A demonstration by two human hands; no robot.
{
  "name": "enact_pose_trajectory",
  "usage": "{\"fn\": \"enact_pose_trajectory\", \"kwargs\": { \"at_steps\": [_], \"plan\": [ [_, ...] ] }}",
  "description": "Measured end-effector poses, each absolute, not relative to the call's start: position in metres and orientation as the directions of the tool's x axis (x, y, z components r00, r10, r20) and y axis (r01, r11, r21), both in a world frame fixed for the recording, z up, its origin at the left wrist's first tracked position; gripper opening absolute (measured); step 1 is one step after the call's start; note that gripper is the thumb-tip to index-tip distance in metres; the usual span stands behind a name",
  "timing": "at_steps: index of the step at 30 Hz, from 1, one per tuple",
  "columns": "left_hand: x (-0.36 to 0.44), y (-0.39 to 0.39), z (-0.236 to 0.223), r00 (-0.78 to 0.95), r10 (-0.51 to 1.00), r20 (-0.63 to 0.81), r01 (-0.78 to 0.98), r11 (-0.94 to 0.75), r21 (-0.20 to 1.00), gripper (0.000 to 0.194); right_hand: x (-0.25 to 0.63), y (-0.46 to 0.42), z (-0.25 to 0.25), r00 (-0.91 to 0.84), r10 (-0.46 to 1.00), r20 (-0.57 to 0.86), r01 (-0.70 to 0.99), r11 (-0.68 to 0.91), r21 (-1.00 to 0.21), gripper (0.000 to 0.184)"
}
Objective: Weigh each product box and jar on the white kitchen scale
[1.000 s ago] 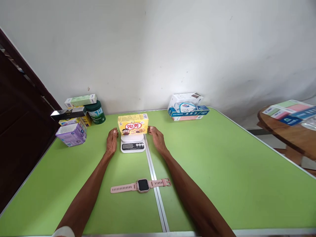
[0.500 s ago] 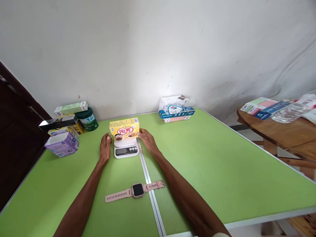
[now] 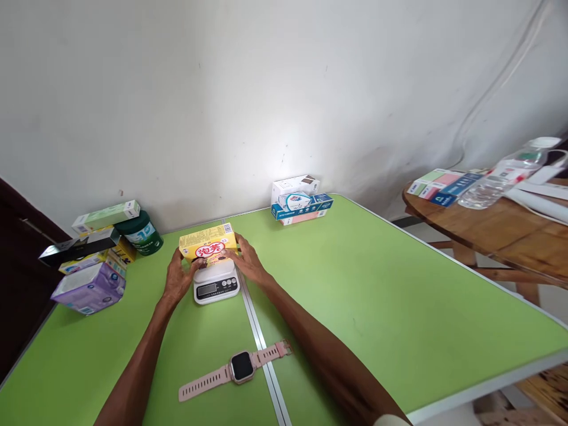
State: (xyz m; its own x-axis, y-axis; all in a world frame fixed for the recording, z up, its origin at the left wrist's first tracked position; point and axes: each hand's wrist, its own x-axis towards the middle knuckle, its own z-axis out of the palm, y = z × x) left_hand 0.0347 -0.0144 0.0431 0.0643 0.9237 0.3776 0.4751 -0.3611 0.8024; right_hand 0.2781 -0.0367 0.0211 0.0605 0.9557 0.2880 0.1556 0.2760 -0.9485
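A yellow snack box (image 3: 209, 241) with red lettering is between my two hands, over the pan of a white digital kitchen scale (image 3: 217, 285). My left hand (image 3: 178, 277) grips its left end, thumb on the front face. At the other end, my right hand (image 3: 248, 260) holds the box with its thumb across the front and fingers behind. Whether the box rests on the pan or is slightly above it, I cannot tell. Nearer to me lies a pink-strapped smartwatch (image 3: 242, 367) with a dark screen, stretched flat on the green table (image 3: 355, 319).
To the left are a purple pack (image 3: 91, 288), a black box (image 3: 80, 245), a pale green box (image 3: 106, 216) and a dark green tub (image 3: 140, 232). Several boxes (image 3: 302, 204) are stacked by the wall. A wooden table (image 3: 488, 236) at right carries a plastic bottle (image 3: 501, 177).
My left hand, apart from the snack box before, has closed on its left end. The view has shifted a little to the right.
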Motion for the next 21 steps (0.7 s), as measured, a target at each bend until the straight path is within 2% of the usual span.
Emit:
{"fn": "enact_pose_trajectory", "kwargs": {
  "at_steps": [4,8,13,17,21],
  "plan": [
    [0.036,-0.011,0.054,0.067,0.951,0.302,0.541,-0.289,0.79,0.058,0.287,-0.032,0.027,0.036,0.954,0.297,0.197,0.285,-0.938,0.074],
    [0.06,-0.009,0.079,0.136,0.93,0.341,0.617,-0.348,0.706,0.061,0.315,-0.041,0.044,0.037,0.948,0.315,0.144,0.306,-0.941,0.065],
    [0.14,-0.002,0.099,0.285,0.89,0.356,0.486,-0.454,0.746,0.057,0.386,-0.058,0.061,0.176,0.931,0.318,0.101,0.304,-0.947,0.062],
    [0.222,0.011,0.08,0.404,0.859,0.316,0.403,-0.477,0.781,0.044,0.457,-0.07,0.049,0.296,0.907,0.299,0.138,0.269,-0.953,0.062],
    [0.297,0.021,0.044,0.486,0.837,0.252,0.366,-0.457,0.811,0.035,0.52,-0.083,0.023,0.431,0.861,0.269,0.264,0.164,-0.951,0.059]
  ]
}}
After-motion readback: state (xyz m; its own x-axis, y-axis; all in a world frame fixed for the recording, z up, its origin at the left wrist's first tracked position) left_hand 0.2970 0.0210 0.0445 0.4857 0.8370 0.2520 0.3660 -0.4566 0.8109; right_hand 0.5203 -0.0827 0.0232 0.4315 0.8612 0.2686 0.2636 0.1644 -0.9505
